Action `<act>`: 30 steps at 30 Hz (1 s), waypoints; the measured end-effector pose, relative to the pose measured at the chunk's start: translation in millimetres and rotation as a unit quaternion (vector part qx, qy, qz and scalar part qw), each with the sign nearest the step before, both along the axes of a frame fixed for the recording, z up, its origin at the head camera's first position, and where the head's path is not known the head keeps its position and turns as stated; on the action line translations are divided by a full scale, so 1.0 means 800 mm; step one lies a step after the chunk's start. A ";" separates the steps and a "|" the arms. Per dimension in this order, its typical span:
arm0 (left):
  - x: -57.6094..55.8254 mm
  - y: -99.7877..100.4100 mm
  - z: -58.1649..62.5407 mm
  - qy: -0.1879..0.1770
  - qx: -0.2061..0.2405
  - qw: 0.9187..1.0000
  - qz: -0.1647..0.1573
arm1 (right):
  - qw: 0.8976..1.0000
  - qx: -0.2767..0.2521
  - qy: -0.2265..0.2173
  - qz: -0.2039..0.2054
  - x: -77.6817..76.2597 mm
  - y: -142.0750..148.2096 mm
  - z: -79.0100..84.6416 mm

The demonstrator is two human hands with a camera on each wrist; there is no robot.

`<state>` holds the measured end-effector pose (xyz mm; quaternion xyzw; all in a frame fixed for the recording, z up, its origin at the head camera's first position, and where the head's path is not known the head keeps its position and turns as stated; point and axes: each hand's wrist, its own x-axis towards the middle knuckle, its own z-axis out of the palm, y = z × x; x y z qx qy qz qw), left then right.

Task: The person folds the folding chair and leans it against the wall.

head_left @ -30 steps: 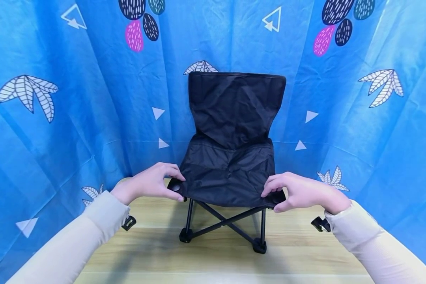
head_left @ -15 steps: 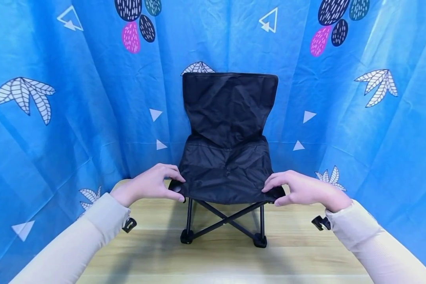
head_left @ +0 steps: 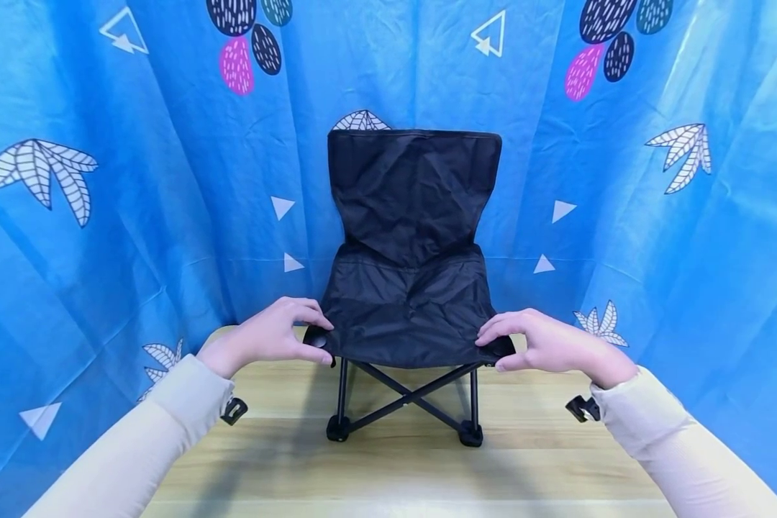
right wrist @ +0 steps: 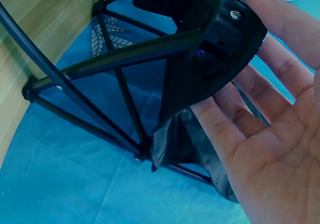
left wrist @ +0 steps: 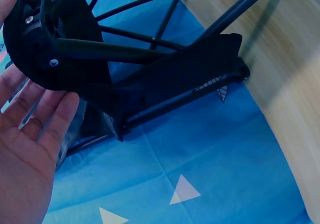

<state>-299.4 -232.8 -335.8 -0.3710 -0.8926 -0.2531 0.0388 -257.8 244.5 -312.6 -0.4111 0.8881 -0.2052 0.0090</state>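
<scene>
A black folding chair [head_left: 408,309] stands unfolded at the middle of the head view, its fabric back upright and its crossed front legs [head_left: 409,397] on the wooden surface. My left hand [head_left: 275,332] holds the seat's front left corner, fingers on top and thumb at the front edge. At the front right corner, my right hand [head_left: 544,342] holds the fabric in the same way. Both wrist views show the corner's underside, where metal tubes [left wrist: 107,51] meet a black bracket [right wrist: 220,29]; the fingertips are partly hidden behind the fabric.
Blue patterned curtains [head_left: 233,180] hang behind the chair and along both sides. Pale wood boards [head_left: 388,475] lie under the chair's feet. Black buckles [head_left: 234,411] show by both cuffs.
The chair has shifted slightly left, and its front right foot has moved a little away from me, so the chair sits straighter. Both hands remain at the seat corners.
</scene>
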 end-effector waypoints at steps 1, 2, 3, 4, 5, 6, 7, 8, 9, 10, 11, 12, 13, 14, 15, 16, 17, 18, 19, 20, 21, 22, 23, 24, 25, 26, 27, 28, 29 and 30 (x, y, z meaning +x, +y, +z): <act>0.000 -0.001 -0.001 0.001 0.002 1.000 0.001 | 1.000 -0.001 0.002 -0.002 0.000 0.000 -0.001; -0.001 -0.002 -0.002 0.003 0.005 1.000 0.002 | 1.000 -0.002 0.006 -0.003 -0.001 0.000 -0.002; -0.001 -0.002 -0.003 0.005 0.007 1.000 0.004 | 1.000 -0.003 0.008 -0.005 -0.001 0.000 -0.003; -0.001 -0.003 -0.003 0.006 0.010 1.000 0.006 | 1.000 -0.004 0.011 -0.006 -0.001 0.000 -0.003; -0.001 -0.004 -0.005 0.008 0.013 1.000 0.008 | 1.000 -0.004 0.014 -0.007 -0.002 0.000 -0.004; -0.001 -0.004 -0.006 0.010 0.016 1.000 0.010 | 1.000 -0.005 0.016 -0.010 -0.002 0.000 -0.005; -0.001 -0.005 -0.007 0.014 0.019 1.000 0.013 | 1.000 -0.006 0.018 -0.011 -0.003 0.000 -0.006; -0.001 -0.006 -0.009 0.020 0.022 0.999 0.015 | 1.000 -0.008 0.020 -0.012 -0.003 0.000 -0.007; -0.001 -0.006 -0.011 0.026 0.024 0.999 0.017 | 1.000 -0.008 0.021 -0.013 -0.004 0.000 -0.008; -0.001 -0.007 -0.013 0.033 0.028 0.999 0.018 | 1.000 -0.009 0.022 -0.014 -0.004 0.000 -0.008; -0.001 -0.008 -0.015 0.041 0.029 0.999 0.020 | 1.000 -0.011 0.023 -0.015 -0.004 0.000 -0.009; 0.000 -0.008 -0.016 0.047 0.031 0.998 0.022 | 0.999 -0.013 0.024 -0.017 -0.004 0.000 -0.010; 0.001 -0.009 -0.018 0.053 0.034 0.998 0.023 | 0.999 -0.015 0.025 -0.019 -0.004 0.000 -0.011; 0.001 -0.009 -0.019 0.058 0.036 0.997 0.025 | 0.999 -0.016 0.027 -0.021 -0.004 0.000 -0.012; 0.002 -0.009 -0.021 0.060 0.039 0.997 0.026 | 0.999 -0.019 0.029 -0.023 -0.004 0.000 -0.013; 0.002 -0.009 -0.022 0.063 0.041 0.997 0.028 | 0.999 -0.021 0.031 -0.025 -0.003 0.000 -0.015; 0.003 -0.009 -0.023 0.064 0.043 0.997 0.030 | 0.999 -0.024 0.034 -0.027 -0.003 0.000 -0.016; 0.004 -0.009 -0.025 0.066 0.045 0.996 0.032 | 0.999 -0.026 0.037 -0.029 -0.002 0.000 -0.018; 0.004 -0.009 -0.027 0.070 0.046 0.996 0.033 | 0.998 -0.029 0.040 -0.031 -0.002 0.000 -0.020; 0.004 -0.009 -0.029 0.075 0.046 0.996 0.035 | 0.998 -0.031 0.043 -0.033 -0.001 0.000 -0.021; 0.005 -0.009 -0.031 0.081 0.045 0.995 0.036 | 0.998 -0.032 0.045 -0.035 -0.001 0.000 -0.023; 0.005 -0.009 -0.032 0.087 0.044 0.995 0.037 | 0.998 -0.034 0.047 -0.037 0.000 0.000 -0.025; 0.007 -0.008 -0.033 0.094 0.043 0.994 0.037 | 0.997 -0.035 0.048 -0.039 0.001 0.000 -0.026; 0.007 -0.008 -0.034 0.101 0.043 0.993 0.036 | 0.997 -0.036 0.048 -0.042 0.002 0.000 -0.027; 0.009 -0.007 -0.035 0.108 0.043 0.993 0.035 | 0.997 -0.038 0.049 -0.045 0.002 0.000 -0.029; 0.010 -0.007 -0.036 0.114 0.043 0.992 0.034 | 0.997 -0.039 0.051 -0.047 0.003 0.000 -0.030; 0.011 -0.006 -0.037 0.120 0.045 0.991 0.033 | 0.997 -0.041 0.053 -0.048 0.004 0.000 -0.031; 0.013 -0.006 -0.037 0.125 0.047 0.991 0.032 | 0.996 -0.043 0.056 -0.050 0.004 0.000 -0.033; 0.013 -0.006 -0.038 0.130 0.048 0.990 0.031 | 0.996 -0.045 0.059 -0.052 0.005 0.000 -0.034; 0.014 -0.005 -0.039 0.136 0.050 0.989 0.031 | 0.995 -0.048 0.062 -0.053 0.005 -0.001 -0.035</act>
